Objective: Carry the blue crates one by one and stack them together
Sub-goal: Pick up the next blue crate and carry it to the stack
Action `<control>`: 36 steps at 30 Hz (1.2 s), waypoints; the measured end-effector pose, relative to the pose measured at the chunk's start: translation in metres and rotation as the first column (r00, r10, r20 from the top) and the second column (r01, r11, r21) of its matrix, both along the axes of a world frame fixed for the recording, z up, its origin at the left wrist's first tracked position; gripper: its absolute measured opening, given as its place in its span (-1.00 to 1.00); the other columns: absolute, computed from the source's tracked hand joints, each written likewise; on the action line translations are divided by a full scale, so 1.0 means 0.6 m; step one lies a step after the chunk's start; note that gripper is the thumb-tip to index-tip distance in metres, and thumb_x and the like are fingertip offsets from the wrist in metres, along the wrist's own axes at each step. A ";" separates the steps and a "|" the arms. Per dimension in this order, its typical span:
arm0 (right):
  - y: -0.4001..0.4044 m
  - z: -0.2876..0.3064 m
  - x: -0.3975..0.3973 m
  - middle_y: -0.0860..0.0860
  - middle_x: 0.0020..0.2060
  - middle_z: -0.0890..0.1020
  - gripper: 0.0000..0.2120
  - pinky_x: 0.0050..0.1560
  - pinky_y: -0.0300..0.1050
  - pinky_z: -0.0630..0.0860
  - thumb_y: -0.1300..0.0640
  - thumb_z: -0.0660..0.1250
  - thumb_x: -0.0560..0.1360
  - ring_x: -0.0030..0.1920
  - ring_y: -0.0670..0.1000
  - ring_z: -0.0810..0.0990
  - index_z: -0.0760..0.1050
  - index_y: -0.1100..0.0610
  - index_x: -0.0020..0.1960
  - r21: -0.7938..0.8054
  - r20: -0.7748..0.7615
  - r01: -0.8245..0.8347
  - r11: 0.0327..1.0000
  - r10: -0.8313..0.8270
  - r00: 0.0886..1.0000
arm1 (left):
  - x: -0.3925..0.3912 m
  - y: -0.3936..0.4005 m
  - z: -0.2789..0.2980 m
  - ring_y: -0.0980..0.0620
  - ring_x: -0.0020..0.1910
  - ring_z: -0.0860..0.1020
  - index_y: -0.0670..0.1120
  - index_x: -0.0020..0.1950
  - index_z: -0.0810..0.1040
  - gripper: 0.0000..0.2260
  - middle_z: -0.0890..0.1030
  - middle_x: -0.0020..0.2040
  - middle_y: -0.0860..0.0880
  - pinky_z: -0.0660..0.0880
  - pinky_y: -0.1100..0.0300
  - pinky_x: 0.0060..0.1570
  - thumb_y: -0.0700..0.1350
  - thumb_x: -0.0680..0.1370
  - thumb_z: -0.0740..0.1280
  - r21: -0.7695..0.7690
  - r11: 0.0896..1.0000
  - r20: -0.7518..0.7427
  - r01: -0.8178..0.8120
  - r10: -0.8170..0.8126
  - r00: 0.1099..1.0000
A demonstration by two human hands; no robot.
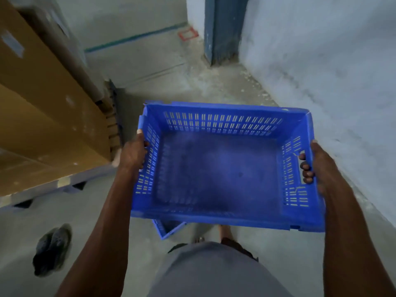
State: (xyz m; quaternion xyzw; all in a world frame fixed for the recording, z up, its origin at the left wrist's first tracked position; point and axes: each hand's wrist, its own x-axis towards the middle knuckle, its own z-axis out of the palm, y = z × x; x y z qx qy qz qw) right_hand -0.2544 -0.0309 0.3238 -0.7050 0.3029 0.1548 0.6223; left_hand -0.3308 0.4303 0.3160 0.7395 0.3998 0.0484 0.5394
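An empty blue plastic crate (pixel 222 168) with slotted walls is held level in front of my body, above the concrete floor. My left hand (pixel 134 154) grips its left wall, thumb on the rim and fingers through the handle slot. My right hand (pixel 319 166) grips the right wall, its fingertips showing through the handle opening. Below the held crate, a corner of a second blue crate (pixel 168 229) peeks out on the floor; most of it is hidden.
Large brown cardboard boxes (pixel 42 108) sit on a pallet (pixel 64 183) to the left. A whitish wall (pixel 332 71) runs along the right, with a blue pillar (pixel 222 31) ahead. A dark pair of shoes (pixel 52 249) lies on the floor at lower left. Red tape (pixel 188 34) marks the floor far ahead.
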 end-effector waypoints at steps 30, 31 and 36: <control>-0.488 0.035 -1.326 0.03 -0.41 0.37 -0.48 -0.44 -0.18 0.21 -0.32 0.09 0.59 -0.49 -0.02 0.24 0.41 0.13 -0.15 -0.110 0.073 0.994 0.001 -0.997 0.009 | -0.436 -1.179 0.034 0.02 -0.50 0.29 -0.09 -0.13 0.54 -0.47 0.42 -0.35 -0.02 0.25 0.22 -0.44 0.33 0.63 0.08 -0.046 -0.074 0.027 0.996 -0.997 -0.073; -0.501 0.036 -1.366 0.02 -0.42 0.37 -0.49 -0.44 -0.19 0.22 -0.32 0.09 0.58 -0.49 -0.02 0.24 0.41 0.13 -0.15 -0.114 0.066 0.993 -0.039 -0.997 -0.032 | -0.473 -1.219 0.036 0.02 -0.49 0.29 -0.09 -0.12 0.55 -0.46 0.43 -0.35 -0.01 0.25 0.22 -0.44 0.33 0.63 0.08 -0.043 -0.111 0.024 0.993 -0.994 -0.110; -0.559 0.035 -1.536 -0.02 -0.46 0.35 -0.52 -0.49 -0.21 0.22 -0.32 0.11 0.54 -0.55 -0.06 0.22 0.39 0.10 -0.17 -0.105 0.043 0.970 -0.218 -0.976 -0.215 | -0.644 -1.413 0.048 0.04 -0.50 0.30 -0.08 -0.13 0.54 -0.48 0.45 -0.35 -0.01 0.27 0.21 -0.44 0.32 0.63 0.08 -0.030 -0.296 0.004 0.955 -0.955 -0.296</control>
